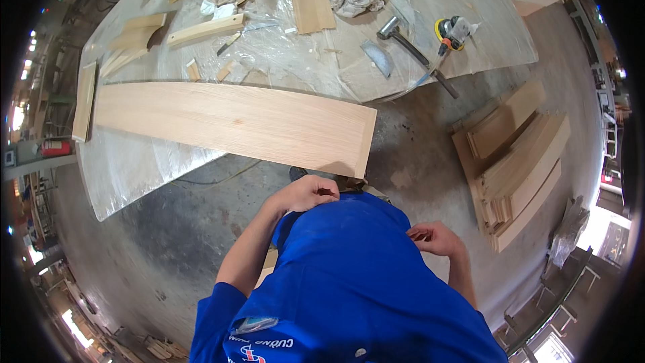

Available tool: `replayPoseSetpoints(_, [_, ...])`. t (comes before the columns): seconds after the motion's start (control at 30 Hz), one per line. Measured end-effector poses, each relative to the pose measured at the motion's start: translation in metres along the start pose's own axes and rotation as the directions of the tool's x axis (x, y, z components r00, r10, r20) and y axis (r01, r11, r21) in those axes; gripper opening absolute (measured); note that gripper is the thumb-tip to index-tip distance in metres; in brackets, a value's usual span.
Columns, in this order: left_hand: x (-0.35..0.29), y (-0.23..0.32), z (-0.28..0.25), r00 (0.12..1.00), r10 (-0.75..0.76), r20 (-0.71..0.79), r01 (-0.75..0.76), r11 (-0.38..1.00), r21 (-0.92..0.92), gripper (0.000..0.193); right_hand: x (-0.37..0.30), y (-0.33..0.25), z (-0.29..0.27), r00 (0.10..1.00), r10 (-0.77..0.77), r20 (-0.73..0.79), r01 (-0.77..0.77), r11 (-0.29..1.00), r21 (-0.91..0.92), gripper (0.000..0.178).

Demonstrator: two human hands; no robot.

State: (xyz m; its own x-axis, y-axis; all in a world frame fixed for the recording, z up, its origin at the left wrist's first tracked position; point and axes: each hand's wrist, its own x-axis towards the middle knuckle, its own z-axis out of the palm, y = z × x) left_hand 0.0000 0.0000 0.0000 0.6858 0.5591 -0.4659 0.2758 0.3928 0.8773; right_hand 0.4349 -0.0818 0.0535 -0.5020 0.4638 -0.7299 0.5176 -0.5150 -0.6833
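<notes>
My left hand (308, 193) is closed, its fingers curled in at the front of my blue shirt (363, 255). Whatever lies between those fingers is hidden. At the shirt's right side, my right hand (437, 238) has its fingertips drawn together against the cloth; I cannot make out what they pinch. Just ahead of my body, a long pale wooden drawer front or panel (235, 121) with raised end pieces rests partly on the plastic-covered table (154, 175). Its right end overhangs the table edge near my left hand, and neither hand touches it.
A hammer (403, 40) and a round sander (449, 33) with a hose lie at the table's right. Wood strips, a crumpled rag (356, 1) and a knife-like tool (230, 43) are scattered farther back. Stacked curved wooden parts (521, 168) stand on the floor at right.
</notes>
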Motion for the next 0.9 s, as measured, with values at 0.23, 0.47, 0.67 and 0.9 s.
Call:
replayPoseSetpoints(0.23, [0.008,0.025,0.01,0.919,0.004,-0.394,0.096,0.968,0.233,0.031,0.072,-0.042,-0.044,0.891,-0.164,-0.425,0.186,0.983,0.011,0.025])
replayPoseSetpoints(0.47, [0.032,0.035,-0.007,0.865,0.454,-0.214,-0.018,0.453,0.891,0.085,0.216,-0.082,-0.016,0.891,-0.06,-0.45,0.323,0.78,0.536,0.05])
replayPoseSetpoints(0.67, [0.076,0.036,-0.026,0.79,0.479,-0.383,0.078,0.541,0.837,0.08,0.252,-0.103,-0.028,0.871,-0.216,-0.441,0.444,0.73,0.52,0.037])
replayPoseSetpoints(0.9, [0.11,0.085,-0.073,0.841,0.399,-0.365,0.201,0.397,0.896,0.085,0.244,-0.112,-0.032,0.832,-0.291,-0.472,0.52,0.705,0.483,0.032])
